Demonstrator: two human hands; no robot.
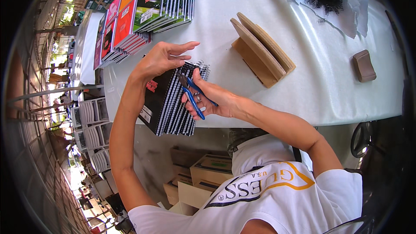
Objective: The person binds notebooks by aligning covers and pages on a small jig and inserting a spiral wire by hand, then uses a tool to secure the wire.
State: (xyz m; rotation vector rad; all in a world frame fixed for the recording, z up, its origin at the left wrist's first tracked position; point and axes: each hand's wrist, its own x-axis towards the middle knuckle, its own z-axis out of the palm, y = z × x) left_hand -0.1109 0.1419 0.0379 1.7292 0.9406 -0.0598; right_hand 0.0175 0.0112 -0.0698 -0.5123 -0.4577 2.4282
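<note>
The right grip is wrapping firmly round a pair of blue-handled pliers, whose handles are standing somewhat apart. The left grip is hovering loosely beyond it to the upper left, fingers spreading apart; whether its lower fingertips are touching anything, I cannot tell. The black notebooks are lying fanned in a stack on the white counter, just left of the right grip and under the left one, their wire coils running along the side nearest the pliers.

The plier tips are pointing at the upper end of the topmost spine; contact is not showing clearly. Working well here is probably depending on setting the tips squarely on the wire alone, keeping them clear of the cover and pages, and letting the left grip steady the stack's top edge so that nothing is sliding.

On the top cover, red lettering is showing just below the left wrist, and a white label is sitting farther down. Beyond the left grip, colourful notebooks are bearing similar pale labels. Below the right grip, a white shirt is carrying large dark lettering with a yellow outline.
</note>
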